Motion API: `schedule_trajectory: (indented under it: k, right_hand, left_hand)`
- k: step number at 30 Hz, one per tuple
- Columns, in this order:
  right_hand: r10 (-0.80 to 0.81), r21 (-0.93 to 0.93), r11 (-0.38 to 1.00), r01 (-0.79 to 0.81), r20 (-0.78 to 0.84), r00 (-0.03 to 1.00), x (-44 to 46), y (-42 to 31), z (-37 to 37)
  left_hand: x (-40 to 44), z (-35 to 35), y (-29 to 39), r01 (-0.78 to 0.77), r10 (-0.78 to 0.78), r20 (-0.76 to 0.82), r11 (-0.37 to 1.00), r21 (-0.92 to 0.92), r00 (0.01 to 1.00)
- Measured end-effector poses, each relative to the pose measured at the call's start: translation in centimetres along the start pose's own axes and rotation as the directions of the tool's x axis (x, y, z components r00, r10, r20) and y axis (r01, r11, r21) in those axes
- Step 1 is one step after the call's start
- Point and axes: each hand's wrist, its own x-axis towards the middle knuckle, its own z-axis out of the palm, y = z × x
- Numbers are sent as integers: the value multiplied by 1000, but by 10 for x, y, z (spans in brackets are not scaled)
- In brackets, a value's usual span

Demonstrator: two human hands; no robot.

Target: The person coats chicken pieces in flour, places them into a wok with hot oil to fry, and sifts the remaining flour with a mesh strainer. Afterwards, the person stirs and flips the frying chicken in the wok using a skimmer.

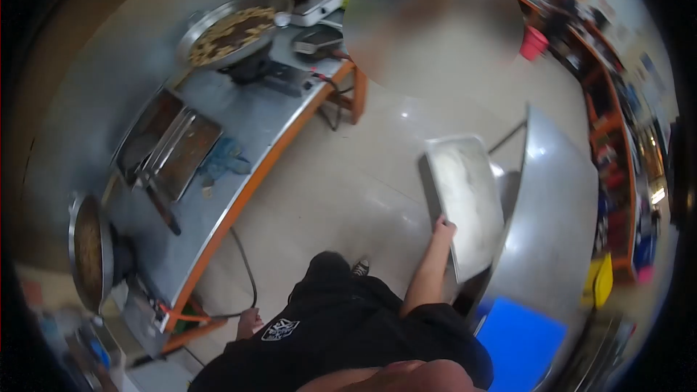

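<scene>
My right hand (444, 228) is closed on the near left edge of a large rectangular metal tray (465, 196). The tray is tilted beside the steel table on the right, and its inside looks pale and bare. Low at my left side, my left hand (249, 321) has its fingers curled. It is close to a dark cable (250, 276) hanging by the left table; whether it touches the cable or holds anything is not clear.
On the left table (254, 123) stand a wide pan of food pieces (232, 35), metal trays (190, 152), a blue cloth (223, 160) and another pan (88, 254). A blue board (521, 341) lies on the right steel table (555, 210). Shelves (617, 167) line the right wall.
</scene>
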Motion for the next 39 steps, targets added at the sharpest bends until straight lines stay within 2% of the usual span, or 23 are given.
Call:
schedule_trajectory:
  k: [1,2,3,5,6,7,8,9,10,12,16,17,20,23,26,27,28,31,35,36,37,38,39]
  right_hand:
    - [-125,-336,934,120,9,992,19,-13,-4]
    - [50,-288,956,-55,-24,998,2,-68,-22]
    - [-80,-328,944,9,-204,976,27,-48,-9]
    - [-68,-244,970,17,-203,977,78,-38,-2]
    - [-73,-264,964,12,-224,972,96,-36,2]
    - [-69,-288,958,-7,-255,964,111,-27,-1]
    - [-74,-313,949,-23,-295,953,128,-17,-13]
    - [-109,-297,955,4,-339,934,159,9,-11]
    - [-147,-292,956,31,-384,912,184,39,-7]
    - [-286,-570,821,-34,-461,840,185,16,-17]
    - [-122,-483,859,-172,-518,847,233,66,-47]
    - [-114,-457,868,-195,-566,816,230,56,-52]
    - [-169,-423,895,-144,-618,768,264,93,-68]
    - [-291,-289,949,123,-662,691,280,101,-71]
    - [-187,-246,969,23,-671,718,274,77,-70]
    - [67,-189,950,-248,-656,752,256,36,-67]
    - [107,-203,930,-305,-647,755,256,27,-65]
    - [173,-178,930,-323,-564,808,252,31,-70]
    - [285,297,941,-164,-429,857,222,12,-38]
    - [638,673,618,-406,-129,759,231,12,-16]
    - [501,535,698,-476,109,858,225,16,12]
    - [357,376,788,-488,367,859,207,11,36]
    - [312,340,791,-509,492,813,180,-28,64]
  left_hand:
    - [5,16,12,-29,29,-48,999,15,998]
    - [22,24,29,-28,30,-14,993,112,999]
    - [36,35,63,-34,30,20,977,208,999]
    - [87,49,74,-347,267,230,813,468,936]
    - [128,47,89,-612,490,368,591,526,790]
    - [170,58,103,-46,-21,276,971,235,961]
    - [205,72,148,536,-526,101,821,-200,844]
    - [245,72,190,289,-332,83,899,330,940]
    - [272,73,226,173,-188,48,959,226,981]
    - [318,79,334,172,-172,7,985,13,985]
    - [371,97,471,-57,62,-97,997,45,993]
    - [383,103,488,-35,37,-60,999,30,998]
    - [408,138,525,10,-10,8,999,36,1000]
    - [405,179,525,42,-46,20,986,158,999]
    - [392,223,491,68,-99,118,968,243,988]
    - [382,230,487,77,-123,158,961,265,980]
    - [373,238,481,86,-146,197,955,284,969]
    - [350,249,466,214,-257,182,950,228,949]
    - [316,234,440,427,-426,99,904,6,900]
    - [307,226,438,499,-499,43,867,6,866]
    - [291,220,430,573,-573,-12,819,-9,819]
    - [273,216,408,486,-486,-34,874,-11,873]
    - [255,215,376,396,-396,-64,918,-10,916]
